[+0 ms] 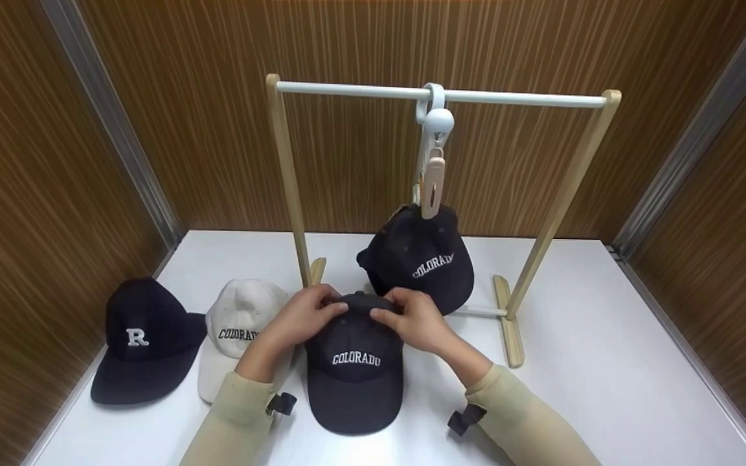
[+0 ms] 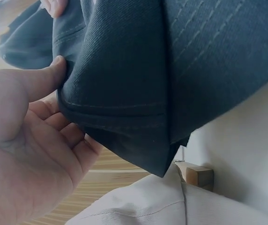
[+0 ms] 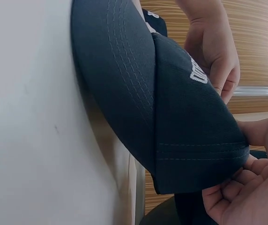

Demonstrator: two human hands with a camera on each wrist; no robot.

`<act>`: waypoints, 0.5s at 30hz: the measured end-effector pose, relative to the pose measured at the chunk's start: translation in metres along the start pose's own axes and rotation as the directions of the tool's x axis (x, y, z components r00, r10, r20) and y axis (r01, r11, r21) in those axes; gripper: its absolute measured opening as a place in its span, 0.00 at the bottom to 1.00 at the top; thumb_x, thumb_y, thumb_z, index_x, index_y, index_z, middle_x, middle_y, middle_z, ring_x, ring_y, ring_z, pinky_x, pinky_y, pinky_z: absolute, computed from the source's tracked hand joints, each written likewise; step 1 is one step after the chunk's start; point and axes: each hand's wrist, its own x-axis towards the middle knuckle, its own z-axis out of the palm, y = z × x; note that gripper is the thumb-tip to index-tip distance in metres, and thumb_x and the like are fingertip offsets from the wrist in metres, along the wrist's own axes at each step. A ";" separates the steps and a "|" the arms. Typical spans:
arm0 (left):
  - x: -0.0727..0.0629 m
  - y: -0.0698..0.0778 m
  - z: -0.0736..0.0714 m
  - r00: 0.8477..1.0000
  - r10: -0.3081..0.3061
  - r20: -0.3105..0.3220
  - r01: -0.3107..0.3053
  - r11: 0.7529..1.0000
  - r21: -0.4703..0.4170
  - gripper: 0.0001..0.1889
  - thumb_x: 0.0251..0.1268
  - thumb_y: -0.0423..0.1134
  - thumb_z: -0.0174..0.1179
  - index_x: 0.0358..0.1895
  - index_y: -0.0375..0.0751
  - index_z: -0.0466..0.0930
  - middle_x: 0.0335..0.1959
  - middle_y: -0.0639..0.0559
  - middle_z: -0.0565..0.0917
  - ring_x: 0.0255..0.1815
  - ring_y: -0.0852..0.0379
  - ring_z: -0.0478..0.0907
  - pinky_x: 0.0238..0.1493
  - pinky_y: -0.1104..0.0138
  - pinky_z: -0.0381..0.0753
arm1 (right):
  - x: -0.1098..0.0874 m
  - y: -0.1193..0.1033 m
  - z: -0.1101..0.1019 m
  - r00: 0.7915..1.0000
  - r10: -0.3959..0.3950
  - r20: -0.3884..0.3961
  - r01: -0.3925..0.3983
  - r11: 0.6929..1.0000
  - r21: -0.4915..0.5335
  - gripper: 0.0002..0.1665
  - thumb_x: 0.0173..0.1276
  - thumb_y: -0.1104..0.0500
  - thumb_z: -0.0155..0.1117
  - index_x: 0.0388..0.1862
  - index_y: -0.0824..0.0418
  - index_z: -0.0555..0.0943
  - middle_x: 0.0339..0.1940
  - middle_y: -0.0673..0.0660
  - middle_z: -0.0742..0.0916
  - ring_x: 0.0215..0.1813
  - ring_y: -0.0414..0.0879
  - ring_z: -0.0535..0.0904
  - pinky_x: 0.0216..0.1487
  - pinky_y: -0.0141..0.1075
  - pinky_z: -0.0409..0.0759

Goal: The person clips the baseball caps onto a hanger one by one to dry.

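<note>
Between both hands is a dark baseball cap (image 1: 355,382) with white COLORADO lettering, its brim toward the viewer. My left hand (image 1: 306,315) pinches the crown's upper left, thumb on the outside and fingers behind, as the left wrist view (image 2: 31,126) also shows. Opposite it, my right hand (image 1: 417,318) pinches the upper right side; the right wrist view shows its fingers (image 3: 237,183) curled at the cap's edge. Just behind, a second dark COLORADO cap (image 1: 421,259) hangs from a beige clip (image 1: 433,188).
A wooden rack with a white rail (image 1: 360,90) carries a white hook (image 1: 438,120) above the clip. To the left lie a white COLORADO cap (image 1: 243,310) and a navy cap (image 1: 146,343) with an R. All stand on a white table (image 1: 606,388) inside wood-grain walls.
</note>
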 end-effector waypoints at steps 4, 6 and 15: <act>-0.001 0.003 -0.001 1.000 0.009 -0.007 -0.009 1.000 -0.008 0.09 0.81 0.42 0.69 0.49 0.39 0.89 0.41 0.50 0.88 0.44 0.52 0.82 0.55 0.51 0.81 | 0.000 -0.002 -0.003 1.000 0.023 -0.008 -0.022 0.999 0.027 0.13 0.75 0.52 0.80 0.35 0.55 0.86 0.26 0.44 0.81 0.30 0.41 0.77 0.31 0.35 0.74; -0.001 0.004 -0.001 1.000 0.019 -0.012 -0.020 1.000 -0.017 0.08 0.81 0.41 0.69 0.49 0.40 0.89 0.41 0.50 0.88 0.44 0.52 0.82 0.55 0.52 0.81 | 0.000 -0.003 -0.005 0.999 0.031 -0.011 -0.031 0.999 0.035 0.13 0.75 0.52 0.81 0.35 0.55 0.86 0.26 0.44 0.81 0.30 0.42 0.77 0.32 0.35 0.74; -0.002 0.009 0.000 0.997 0.050 -0.057 -0.055 0.995 -0.089 0.07 0.81 0.40 0.69 0.51 0.40 0.88 0.43 0.50 0.89 0.45 0.52 0.82 0.55 0.53 0.81 | 0.000 -0.010 -0.013 0.999 0.045 -0.028 -0.043 0.997 0.056 0.12 0.76 0.51 0.80 0.35 0.54 0.87 0.27 0.45 0.82 0.31 0.43 0.78 0.33 0.35 0.75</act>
